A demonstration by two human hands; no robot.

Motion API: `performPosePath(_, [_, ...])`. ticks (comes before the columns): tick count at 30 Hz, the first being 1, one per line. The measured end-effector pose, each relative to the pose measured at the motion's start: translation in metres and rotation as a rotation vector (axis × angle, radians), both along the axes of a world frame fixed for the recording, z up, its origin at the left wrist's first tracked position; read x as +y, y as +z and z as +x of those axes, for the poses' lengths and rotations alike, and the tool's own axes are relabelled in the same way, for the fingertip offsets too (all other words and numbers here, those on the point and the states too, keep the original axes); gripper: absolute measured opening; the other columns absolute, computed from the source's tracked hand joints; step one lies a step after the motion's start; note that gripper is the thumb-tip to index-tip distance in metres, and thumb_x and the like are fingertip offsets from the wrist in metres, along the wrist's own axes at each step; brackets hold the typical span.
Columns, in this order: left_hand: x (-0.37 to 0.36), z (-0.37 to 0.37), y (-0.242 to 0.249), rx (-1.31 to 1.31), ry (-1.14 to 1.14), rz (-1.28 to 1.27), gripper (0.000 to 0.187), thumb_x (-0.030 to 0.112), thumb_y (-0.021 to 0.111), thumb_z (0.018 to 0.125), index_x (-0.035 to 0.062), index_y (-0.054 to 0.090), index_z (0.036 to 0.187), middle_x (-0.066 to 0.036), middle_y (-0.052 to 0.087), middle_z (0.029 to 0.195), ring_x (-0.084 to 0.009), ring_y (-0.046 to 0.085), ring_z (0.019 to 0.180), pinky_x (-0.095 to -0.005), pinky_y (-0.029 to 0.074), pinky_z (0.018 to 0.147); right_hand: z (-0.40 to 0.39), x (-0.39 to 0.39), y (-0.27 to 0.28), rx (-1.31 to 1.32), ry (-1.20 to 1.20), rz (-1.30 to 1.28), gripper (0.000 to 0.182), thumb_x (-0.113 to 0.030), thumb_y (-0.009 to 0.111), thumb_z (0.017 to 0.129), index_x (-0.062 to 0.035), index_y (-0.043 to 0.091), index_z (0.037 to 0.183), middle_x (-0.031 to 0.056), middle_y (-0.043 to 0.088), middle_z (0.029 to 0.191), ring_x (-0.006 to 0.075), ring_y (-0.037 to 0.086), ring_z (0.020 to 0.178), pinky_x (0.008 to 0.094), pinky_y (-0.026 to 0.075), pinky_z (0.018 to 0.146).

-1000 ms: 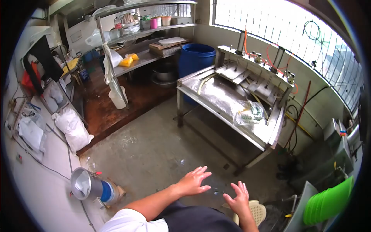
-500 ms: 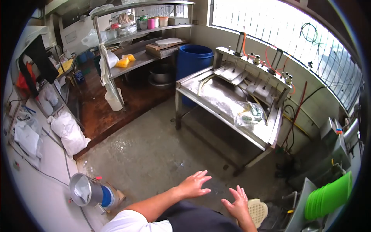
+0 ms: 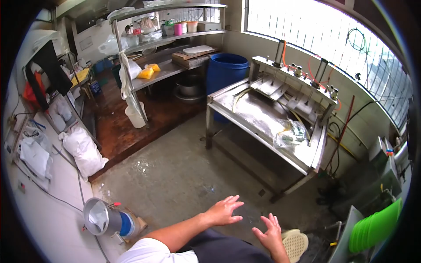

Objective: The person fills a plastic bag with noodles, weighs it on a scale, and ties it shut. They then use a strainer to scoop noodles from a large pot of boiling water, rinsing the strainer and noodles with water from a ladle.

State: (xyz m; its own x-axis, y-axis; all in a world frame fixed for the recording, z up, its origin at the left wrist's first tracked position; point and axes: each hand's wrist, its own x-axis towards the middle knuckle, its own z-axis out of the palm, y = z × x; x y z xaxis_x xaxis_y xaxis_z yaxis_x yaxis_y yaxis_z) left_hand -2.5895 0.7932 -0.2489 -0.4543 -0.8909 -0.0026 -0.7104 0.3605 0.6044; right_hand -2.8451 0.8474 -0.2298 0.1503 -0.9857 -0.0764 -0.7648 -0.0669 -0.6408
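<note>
Both my hands are held out in front of my dark apron (image 3: pixel 228 248), over the concrete floor. My left hand (image 3: pixel 223 211) has its fingers stretched forward and thumb apart, with nothing in it. Fingers spread, my right hand (image 3: pixel 269 234) is likewise bare. Just beside the right hand is a cream perforated plastic piece (image 3: pixel 294 245), low down and partly covered by my forearm. Farther forward stands a metal-framed table (image 3: pixel 258 138) with a press-like row of plates and rods, and a clear plastic bag (image 3: pixel 290 134) lies on its top.
A blue barrel (image 3: pixel 226 72) stands behind the table. At lower left is a metal pot (image 3: pixel 101 218), near a white sack (image 3: pixel 83 151). Stacked green containers (image 3: pixel 375 228) are at lower right. Steel shelves (image 3: pixel 171 37) hold tubs and yellow bags (image 3: pixel 148 71).
The view has shifted slightly, so the room's things appear a little farther right and lower. My hands keep nearly the same pose, both still outstretched.
</note>
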Motion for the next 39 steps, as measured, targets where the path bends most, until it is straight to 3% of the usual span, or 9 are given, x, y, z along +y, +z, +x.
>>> performPosePath(3, [0.000,0.005,-0.003,-0.013,0.010,0.008,0.068,0.047,0.063,0.087,0.0077,0.047,0.139,-0.025,0.034,0.149,-0.0391,0.032,0.140,-0.0434,0.030,0.114,0.005,-0.003,-0.004,0.040,0.038,-0.058,0.063,-0.041,0.078,0.073,-0.0089,0.061,0.125,0.0294,0.044,0.141,0.0444,0.037,0.135,0.0484,0.033,0.110])
performPosePath(15, [0.005,0.014,-0.001,-0.018,0.026,0.010,0.069,0.048,0.064,0.086,0.0076,0.046,0.140,-0.025,0.033,0.150,-0.0398,0.031,0.140,-0.0443,0.029,0.114,0.014,-0.008,-0.004,0.107,0.045,-0.110,0.066,-0.043,0.077,0.073,-0.0099,0.059,0.127,0.0285,0.043,0.142,0.0439,0.036,0.136,0.0525,0.028,0.111])
performPosePath(17, [0.007,0.012,0.003,-0.009,0.040,-0.073,0.069,0.046,0.066,0.083,0.0062,0.050,0.136,-0.026,0.037,0.147,-0.0417,0.035,0.137,-0.0457,0.033,0.111,0.013,-0.007,0.003,0.087,0.028,-0.064,0.069,-0.043,0.075,0.074,-0.0100,0.055,0.132,0.0276,0.037,0.147,0.0422,0.027,0.141,0.0537,0.021,0.114])
performPosePath(21, [0.004,0.007,0.014,-0.012,0.014,-0.102,0.070,0.048,0.065,0.084,0.0067,0.048,0.138,-0.027,0.034,0.149,-0.0424,0.033,0.138,-0.0461,0.031,0.112,0.010,-0.009,0.015,0.147,-0.028,-0.130,0.083,-0.042,0.074,0.076,-0.0047,0.041,0.142,0.0272,0.033,0.149,0.0420,0.025,0.142,0.0539,0.020,0.114])
performPosePath(22, [0.003,0.006,0.019,-0.012,0.009,-0.069,0.070,0.048,0.066,0.084,0.0069,0.048,0.139,-0.027,0.032,0.150,-0.0418,0.030,0.140,-0.0453,0.029,0.114,0.009,-0.011,0.021,0.174,-0.026,-0.118,0.090,-0.041,0.073,0.077,-0.0030,0.031,0.147,0.0269,0.030,0.150,0.0417,0.024,0.142,0.0538,0.019,0.114])
performPosePath(26, [-0.002,0.003,0.028,-0.026,-0.002,-0.047,0.071,0.048,0.067,0.084,0.0070,0.048,0.139,-0.027,0.031,0.150,-0.0424,0.029,0.140,-0.0457,0.028,0.114,0.005,-0.010,0.023,0.142,-0.074,-0.193,0.096,-0.041,0.073,0.077,-0.0039,0.023,0.150,0.0267,0.026,0.152,0.0425,0.023,0.142,0.0537,0.018,0.115])
performPosePath(39, [0.003,0.000,0.020,-0.028,-0.007,-0.060,0.072,0.048,0.065,0.085,0.0065,0.046,0.140,-0.027,0.030,0.151,-0.0419,0.029,0.140,-0.0448,0.027,0.114,0.002,-0.005,0.015,0.184,-0.027,-0.159,0.085,-0.040,0.075,0.075,-0.0045,0.039,0.144,0.0283,0.027,0.151,0.0432,0.023,0.142,0.0553,0.020,0.114])
